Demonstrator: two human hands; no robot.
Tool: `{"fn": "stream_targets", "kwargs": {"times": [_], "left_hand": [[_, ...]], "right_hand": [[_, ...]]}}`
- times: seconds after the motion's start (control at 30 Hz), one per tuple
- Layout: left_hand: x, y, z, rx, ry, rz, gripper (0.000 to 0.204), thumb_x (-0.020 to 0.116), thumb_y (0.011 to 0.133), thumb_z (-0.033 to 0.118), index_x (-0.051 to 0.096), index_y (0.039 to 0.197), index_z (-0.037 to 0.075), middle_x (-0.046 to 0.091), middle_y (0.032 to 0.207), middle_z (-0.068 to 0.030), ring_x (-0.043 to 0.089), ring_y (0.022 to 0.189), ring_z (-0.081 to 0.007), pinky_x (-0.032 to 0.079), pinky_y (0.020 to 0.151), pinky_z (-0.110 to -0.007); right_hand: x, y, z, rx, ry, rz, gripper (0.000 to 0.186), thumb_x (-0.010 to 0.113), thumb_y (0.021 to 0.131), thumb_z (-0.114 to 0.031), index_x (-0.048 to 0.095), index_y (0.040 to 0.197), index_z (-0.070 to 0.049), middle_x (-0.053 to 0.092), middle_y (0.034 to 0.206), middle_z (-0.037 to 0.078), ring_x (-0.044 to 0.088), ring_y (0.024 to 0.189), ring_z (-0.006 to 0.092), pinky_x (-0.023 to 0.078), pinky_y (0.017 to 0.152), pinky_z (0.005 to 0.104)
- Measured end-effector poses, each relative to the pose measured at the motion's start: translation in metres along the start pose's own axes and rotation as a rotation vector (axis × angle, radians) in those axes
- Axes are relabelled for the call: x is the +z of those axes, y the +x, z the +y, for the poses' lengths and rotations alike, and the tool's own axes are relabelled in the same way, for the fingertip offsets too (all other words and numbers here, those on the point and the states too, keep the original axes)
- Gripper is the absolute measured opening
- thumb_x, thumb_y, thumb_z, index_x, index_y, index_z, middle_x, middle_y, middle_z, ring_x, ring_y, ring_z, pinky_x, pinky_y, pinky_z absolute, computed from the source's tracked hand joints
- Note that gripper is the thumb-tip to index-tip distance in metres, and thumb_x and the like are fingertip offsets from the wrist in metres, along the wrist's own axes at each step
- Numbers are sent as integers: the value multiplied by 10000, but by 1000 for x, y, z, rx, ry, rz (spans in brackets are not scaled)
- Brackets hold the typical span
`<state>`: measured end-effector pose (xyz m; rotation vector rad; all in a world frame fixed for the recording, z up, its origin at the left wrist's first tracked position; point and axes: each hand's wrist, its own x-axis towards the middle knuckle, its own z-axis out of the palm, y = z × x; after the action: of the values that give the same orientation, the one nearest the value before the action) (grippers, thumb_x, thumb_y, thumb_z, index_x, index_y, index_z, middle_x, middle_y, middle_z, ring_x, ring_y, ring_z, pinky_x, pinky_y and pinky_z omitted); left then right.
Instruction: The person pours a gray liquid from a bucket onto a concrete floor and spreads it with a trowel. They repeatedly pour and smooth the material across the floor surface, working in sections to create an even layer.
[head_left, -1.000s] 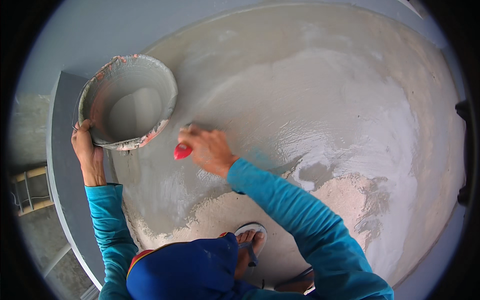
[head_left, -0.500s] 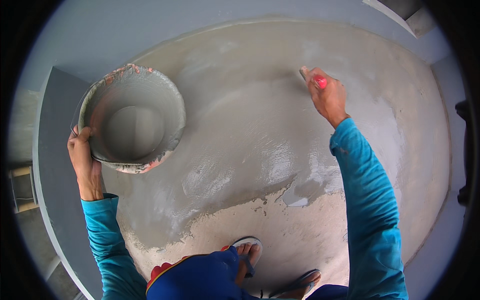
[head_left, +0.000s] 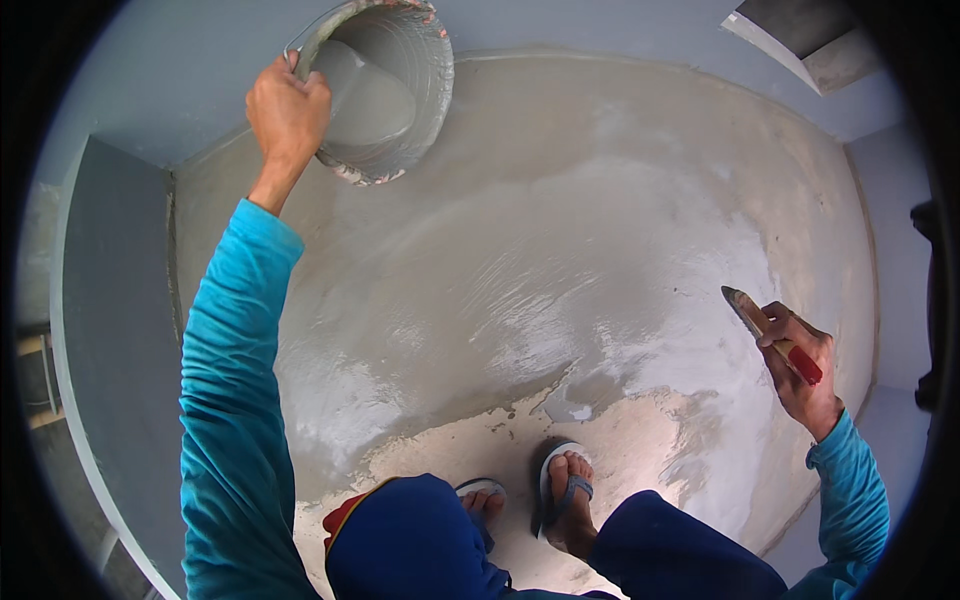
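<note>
My left hand [head_left: 287, 108] grips the rim of a grey, cement-smeared bucket [head_left: 385, 85] and holds it tilted at the far upper left, its inside holding grey slurry. My right hand [head_left: 800, 365] is at the right side, shut on a brush with a red handle [head_left: 770, 335] whose tip points up and left, just above the wet surface. Both arms wear blue sleeves. The concrete floor [head_left: 560, 260] is coated with shiny wet grey slurry over most of its middle and far part.
My feet in sandals [head_left: 565, 490] stand on a dry, pale patch of floor near the bottom. Grey walls [head_left: 120, 300] enclose the floor at left, far side and right. A dark opening [head_left: 800, 30] shows at the upper right.
My left hand has lifted the bucket up and away to the far upper left. My right hand has swept the brush from the far middle down to the right side.
</note>
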<state>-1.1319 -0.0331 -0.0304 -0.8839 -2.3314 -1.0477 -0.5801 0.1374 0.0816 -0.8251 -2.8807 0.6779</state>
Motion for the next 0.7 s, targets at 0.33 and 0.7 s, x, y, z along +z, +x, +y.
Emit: {"fn": "stream_targets", "kwargs": {"times": [0.33,0.7], "left_hand": [[67,3,3,-238,-122,166,352,656,779,116,702,1059,-91,710,1207,-236,681,1109,-422,520,981,-464],[35,4,20,-159,8,31,300,650,780,114,714,1014,-63,740,1026,-246,699,957,-466,543,913,-471]], "right_hand": [[82,68,31,6,514,211,158,665,910,94,600,992,-24,679,1129,139,649,968,171,549,833,302],[180,235,-11,-54,964,239,131,720,903,19,629,952,-62,635,852,-14,603,785,71,499,704,247]]}}
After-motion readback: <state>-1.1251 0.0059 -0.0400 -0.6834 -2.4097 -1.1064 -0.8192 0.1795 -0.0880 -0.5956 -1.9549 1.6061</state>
